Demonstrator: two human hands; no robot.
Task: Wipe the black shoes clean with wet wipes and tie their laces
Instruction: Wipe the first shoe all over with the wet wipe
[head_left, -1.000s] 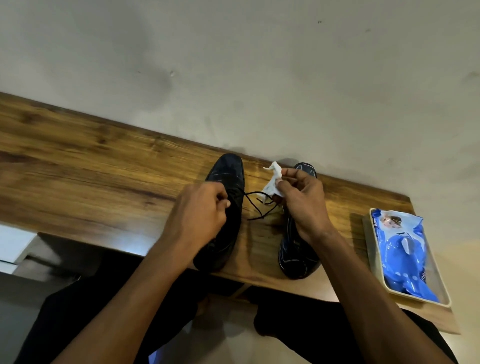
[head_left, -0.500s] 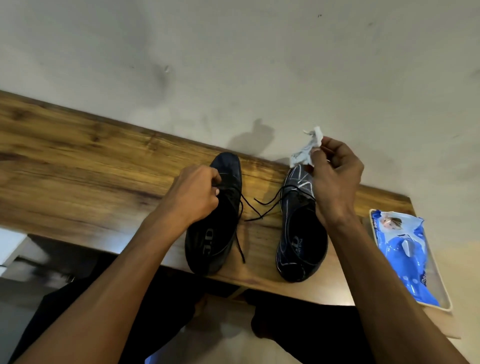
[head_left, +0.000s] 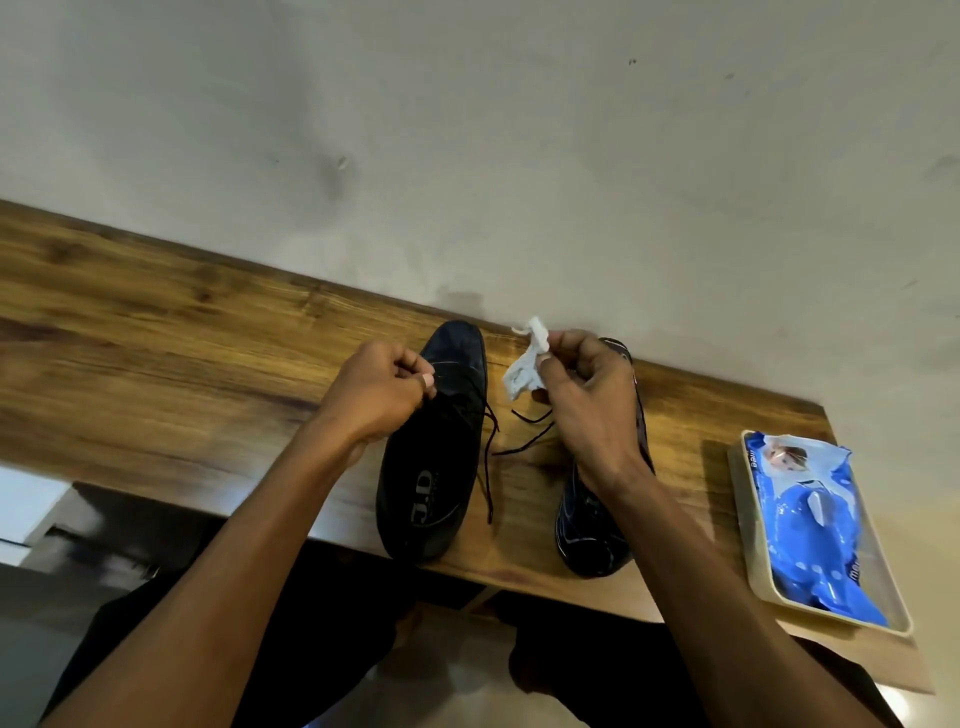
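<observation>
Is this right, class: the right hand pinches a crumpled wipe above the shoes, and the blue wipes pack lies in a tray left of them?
One thing is wrong. The head view shows the right hand pinching the wipe above the shoes, but the pack lies in a tray right of them, not left.

I count two black shoes (head_left: 431, 457) on the wooden surface (head_left: 156, 364), one crumpled white wipe (head_left: 524, 369), one blue pack of wet wipes (head_left: 810, 525) and one cream tray (head_left: 748, 551). Loose lace ends (head_left: 524, 441) look like three, though my hands (head_left: 374, 395) may hide more.
</observation>
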